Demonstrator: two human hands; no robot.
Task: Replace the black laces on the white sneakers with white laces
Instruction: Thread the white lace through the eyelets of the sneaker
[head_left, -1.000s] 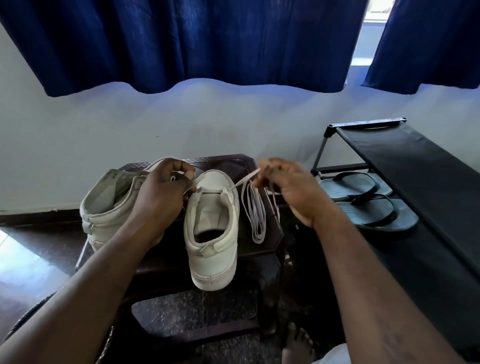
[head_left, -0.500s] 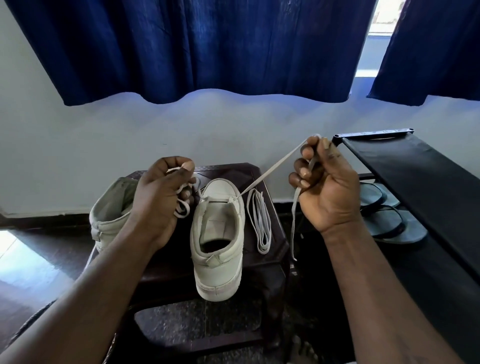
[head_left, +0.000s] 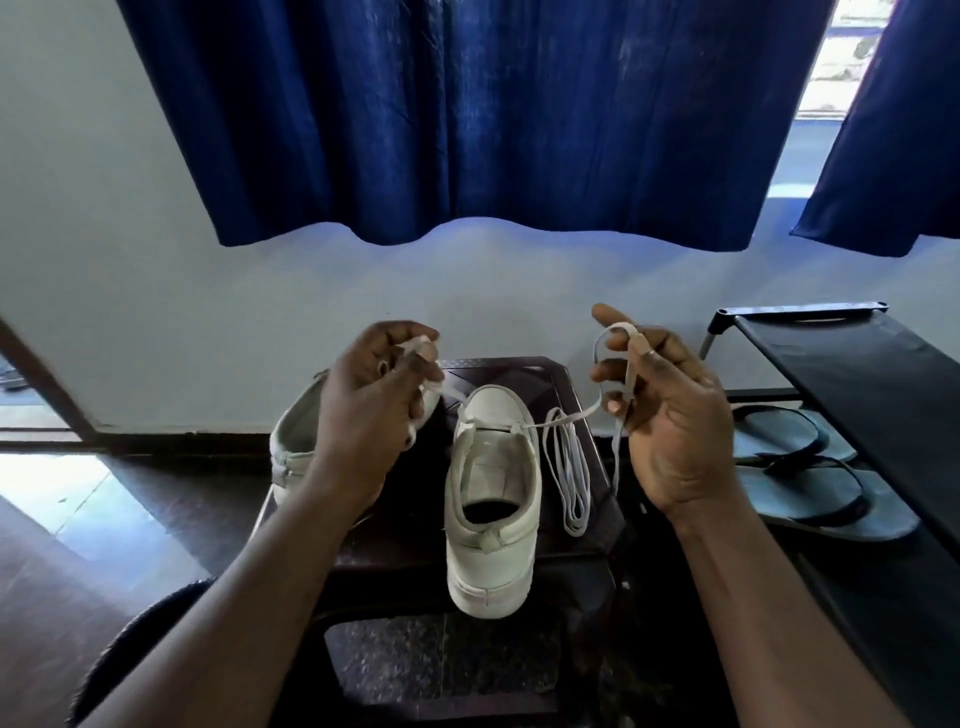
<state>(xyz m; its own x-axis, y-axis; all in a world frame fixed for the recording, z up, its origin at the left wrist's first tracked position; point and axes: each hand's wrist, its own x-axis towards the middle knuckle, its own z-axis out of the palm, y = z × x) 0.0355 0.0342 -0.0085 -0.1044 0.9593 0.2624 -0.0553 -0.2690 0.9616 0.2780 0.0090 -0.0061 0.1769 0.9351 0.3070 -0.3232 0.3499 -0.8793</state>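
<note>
Your main risk now is an uneven pull. The white flat lace (head_left: 629, 364) passes only through the front pair of eyelets of the white leather sneaker (head_left: 493, 499), so if one hand draws harder, I think the lace will slide across and leave one end too short for the upper holes. A second risk is the sneaker itself. It stands on the dark brown plastic stool (head_left: 553, 374) with its toe away from you and its heel over the near edge (nothing holds it down), so a sharp tug could tip or turn it. The tail that hangs below your right hand (head_left: 675, 431) is near the folded spare white lace (head_left: 569, 483), which lies just beside the sneaker on its right, and the two may tangle. A twist in the flat band is also possible. Your left hand (head_left: 369, 410) is raised above the second white sneaker (head_left: 296, 447), fingers curled, with thumb and forefinger clamped on the left end of the lace. Your right hand is at about the same height, palm turned toward you. There the lace is looped over the forefinger and pressed by the thumb, and the other fingers are half curled and slightly apart. No black lace is visible.
</note>
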